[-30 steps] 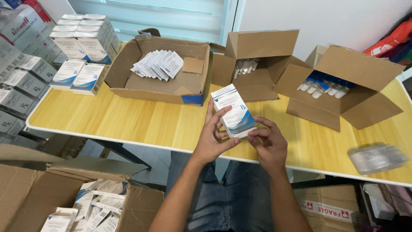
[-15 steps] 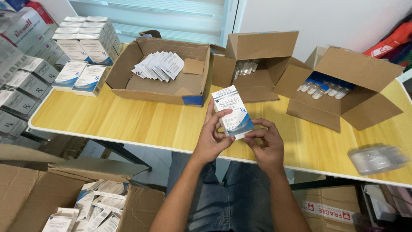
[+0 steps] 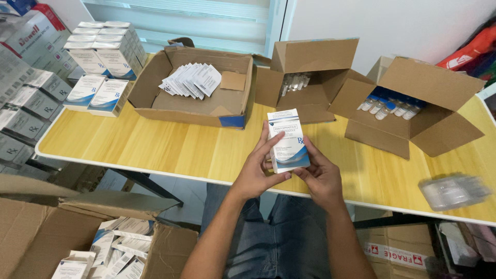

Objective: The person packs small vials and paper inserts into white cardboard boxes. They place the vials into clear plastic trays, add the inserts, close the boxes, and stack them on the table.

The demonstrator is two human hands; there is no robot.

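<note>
I hold a small white and blue medicine carton (image 3: 287, 139) upright over the front edge of the yellow wooden table (image 3: 155, 144). My left hand (image 3: 257, 168) grips its left side, thumb under the bottom corner and fingers along the face. My right hand (image 3: 321, 175) cups its lower right side from behind. Both hands press against the carton.
An open cardboard box with folded leaflets (image 3: 192, 78) stands at the back left, one with clear vials (image 3: 294, 80) in the middle, one with blue-capped vials (image 3: 391, 105) at right. Stacked cartons (image 3: 101, 49) sit far left. A clear plastic tray (image 3: 453, 190) lies at the right edge. A floor box (image 3: 98, 248) holds flat cartons.
The carton has turned more upright and shifted slightly right and down. My right hand slid from the bottom corner up along its right side; my left fingers straightened against its face.
</note>
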